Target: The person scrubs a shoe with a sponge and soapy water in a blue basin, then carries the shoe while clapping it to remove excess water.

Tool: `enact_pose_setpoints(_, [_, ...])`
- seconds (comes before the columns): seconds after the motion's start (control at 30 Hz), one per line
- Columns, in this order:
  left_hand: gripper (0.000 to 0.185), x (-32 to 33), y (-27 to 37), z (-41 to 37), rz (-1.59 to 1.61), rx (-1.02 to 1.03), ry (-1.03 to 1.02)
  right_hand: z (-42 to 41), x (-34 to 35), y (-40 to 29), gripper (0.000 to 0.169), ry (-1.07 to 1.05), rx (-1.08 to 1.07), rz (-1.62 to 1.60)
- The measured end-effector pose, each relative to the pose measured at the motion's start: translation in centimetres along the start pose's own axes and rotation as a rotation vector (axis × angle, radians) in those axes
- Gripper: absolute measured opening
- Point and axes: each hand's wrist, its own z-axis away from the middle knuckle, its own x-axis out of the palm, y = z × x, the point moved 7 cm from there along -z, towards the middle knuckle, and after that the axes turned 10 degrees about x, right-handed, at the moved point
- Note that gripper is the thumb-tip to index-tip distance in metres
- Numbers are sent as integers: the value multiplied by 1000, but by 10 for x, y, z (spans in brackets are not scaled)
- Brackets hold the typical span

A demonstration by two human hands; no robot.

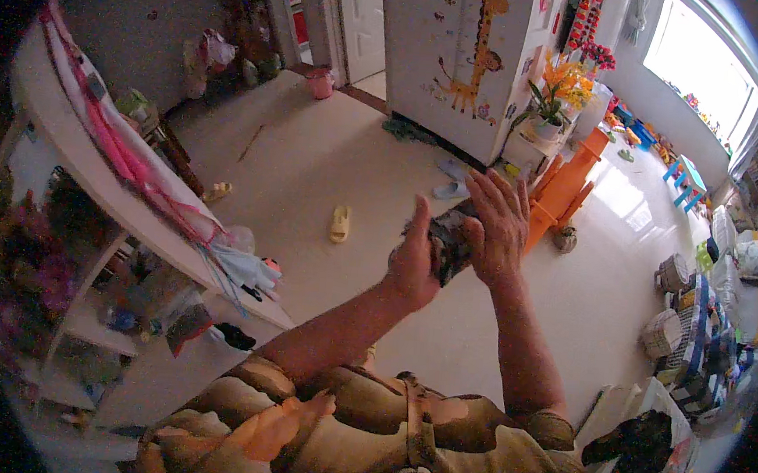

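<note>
A dark grey and black bundle [450, 238], seemingly cloth, is held up in front of me between both hands. My left hand [414, 265] cups its near left side, thumb pointing up along it. On the other side, my right hand [499, 235] presses against the bundle with its fingers stretched out and its thumb over the edge. The palms hide part of the bundle, so its exact kind cannot be told. Beyond the hands lies the pale floor [299, 158], with a yellow slipper [339, 224] on it.
An orange plastic piece of furniture [560, 190] stands just past my right hand. On my left runs a white shelf unit [174, 248] with pink fabric [127, 159] on top. Ahead is a white cabinet [444, 56] with a giraffe sticker. Baskets [662, 332] and bags line the right side.
</note>
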Motion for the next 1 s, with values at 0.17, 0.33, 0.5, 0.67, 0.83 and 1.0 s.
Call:
enact_pose_setpoints(0.17, [65, -12, 34, -44, -9, 2, 36, -9, 50, -26, 51, 1, 24, -311])
enact_pose_setpoints(0.33, [58, -49, 79, -98, -366, 126, 176, -99, 89, 31, 51, -44, -24, 33])
enact_pose_setpoints(0.5, [57, -97, 107, -135, -458, 109, 207, -101, 142, 8, 42, -12, 81, -249])
enact_pose_setpoints(0.67, [57, -138, 142, -156, -919, 175, 70, -168, 181, 45, 38, -171, -49, -100])
enact_pose_setpoints(0.83, [59, -183, 157, -176, -931, 184, 19, -150, 223, 38, 35, -62, 104, -238])
enact_pose_setpoints(1.0, [66, -194, 175, -220, -868, 255, 236, -218, 267, 66, 36, -353, -145, -186])
